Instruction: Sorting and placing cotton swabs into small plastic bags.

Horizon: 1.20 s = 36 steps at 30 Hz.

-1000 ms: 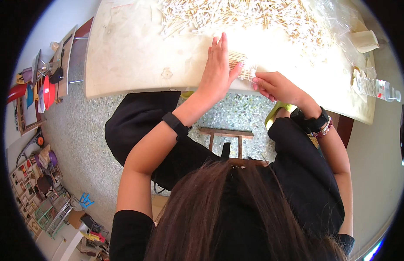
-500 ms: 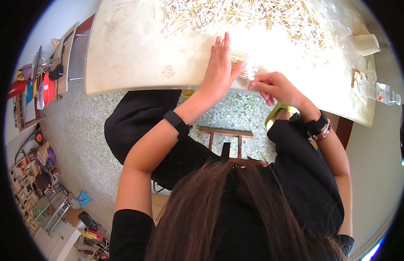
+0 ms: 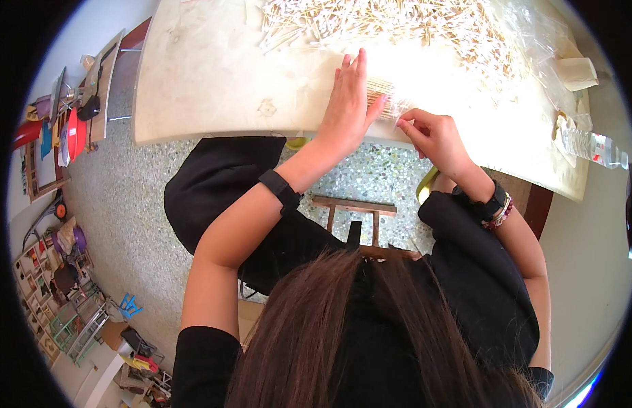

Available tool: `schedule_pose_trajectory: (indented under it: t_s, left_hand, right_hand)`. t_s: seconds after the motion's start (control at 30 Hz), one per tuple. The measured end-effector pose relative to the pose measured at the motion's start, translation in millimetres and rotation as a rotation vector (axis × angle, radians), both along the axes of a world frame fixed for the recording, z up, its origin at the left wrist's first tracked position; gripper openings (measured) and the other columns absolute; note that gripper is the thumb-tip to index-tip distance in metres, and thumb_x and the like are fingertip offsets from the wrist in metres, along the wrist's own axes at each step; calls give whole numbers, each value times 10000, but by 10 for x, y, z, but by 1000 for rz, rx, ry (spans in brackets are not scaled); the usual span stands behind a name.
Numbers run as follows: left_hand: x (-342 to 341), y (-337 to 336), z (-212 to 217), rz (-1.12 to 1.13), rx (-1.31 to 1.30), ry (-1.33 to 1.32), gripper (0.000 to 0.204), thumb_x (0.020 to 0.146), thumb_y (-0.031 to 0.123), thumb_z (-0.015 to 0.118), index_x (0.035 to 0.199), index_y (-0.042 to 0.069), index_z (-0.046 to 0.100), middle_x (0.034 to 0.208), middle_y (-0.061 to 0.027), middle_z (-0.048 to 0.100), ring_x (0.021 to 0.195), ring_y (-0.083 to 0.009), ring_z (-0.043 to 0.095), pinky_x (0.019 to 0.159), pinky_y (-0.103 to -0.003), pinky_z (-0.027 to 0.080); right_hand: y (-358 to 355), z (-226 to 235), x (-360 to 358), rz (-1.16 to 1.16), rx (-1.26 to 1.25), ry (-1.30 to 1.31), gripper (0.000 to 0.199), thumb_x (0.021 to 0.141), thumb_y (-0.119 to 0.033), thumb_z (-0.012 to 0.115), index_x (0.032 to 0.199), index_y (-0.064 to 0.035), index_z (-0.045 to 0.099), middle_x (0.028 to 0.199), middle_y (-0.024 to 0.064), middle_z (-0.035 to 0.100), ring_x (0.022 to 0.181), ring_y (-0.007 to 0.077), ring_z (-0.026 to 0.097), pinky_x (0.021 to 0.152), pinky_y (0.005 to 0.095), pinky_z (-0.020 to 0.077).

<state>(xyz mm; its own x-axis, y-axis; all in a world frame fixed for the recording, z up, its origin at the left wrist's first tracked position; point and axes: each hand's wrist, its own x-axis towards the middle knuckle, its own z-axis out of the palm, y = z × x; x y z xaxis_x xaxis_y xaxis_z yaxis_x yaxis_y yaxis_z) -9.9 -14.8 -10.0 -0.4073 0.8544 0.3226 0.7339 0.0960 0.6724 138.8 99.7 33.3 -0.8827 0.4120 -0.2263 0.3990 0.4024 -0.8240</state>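
My left hand (image 3: 344,102) lies at the table's near edge with its fingers stretched out. Its thumb rests on a flat row of cotton swabs (image 3: 380,90), whose sticks run side by side next to the palm. Whitish, shiny material, perhaps clear plastic, shows at the row's right end. There my right hand (image 3: 435,136) pinches with thumb and forefinger. What sits between those fingertips is too small and too brightly lit to make out.
Loose cotton swabs (image 3: 397,20) are heaped across the far side of the pale table (image 3: 193,81). Crumpled clear plastic (image 3: 533,41), a white paper-like piece (image 3: 575,73) and a clear bottle (image 3: 594,146) lie to the right. A wooden stool (image 3: 356,205) is below.
My right hand has shifted slightly right, its lower fingers curled in more. My left hand stays flat beside the swabs. The view has moved a little.
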Motion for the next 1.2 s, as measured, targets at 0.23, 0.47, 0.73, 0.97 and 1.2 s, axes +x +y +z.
schedule_pose_trajectory:
  t_s: [0.23,0.47,0.73,0.97,1.2]
  left_hand:
    - [13,4,7,-3,-3,23,746,880,229,553,1413,-30,100,1349,-285,308,1302,-439,243,1078,-508,195]
    - [13,-13,25,-10,-15,27,678,921,223,485,1418,-23,95,1362,-275,295,1321,-427,212,1086,-499,168]
    - [6,-2,11,0,-13,76,634,926,178,465,1417,-21,118,1357,-272,302,1308,-429,238,1074,-498,193]
    - [12,12,10,-1,-8,75,632,928,179,462,1413,-31,116,1353,-267,312,1309,-427,238,1076,-493,191]
    - [17,6,4,-12,3,40,622,934,184,449,1417,-22,115,1352,-266,315,1312,-426,235,1079,-492,183]
  right_hand:
    - [151,43,-28,-58,-273,-87,243,929,-240,525,870,-21,612,505,18,500,415,72,467,416,239,385]
    - [197,46,-112,105,-129,-154,242,938,-253,485,887,-40,587,532,56,487,467,122,486,481,302,400]
    - [196,-96,-231,201,232,151,222,908,-246,506,871,-40,579,612,169,533,541,331,501,544,382,414]
    - [174,61,-118,176,139,-23,178,857,-203,610,871,-25,607,580,68,518,515,148,473,518,293,402]
    - [160,-38,-110,41,-10,25,137,828,-168,635,863,-40,601,544,13,503,506,73,447,503,250,389]
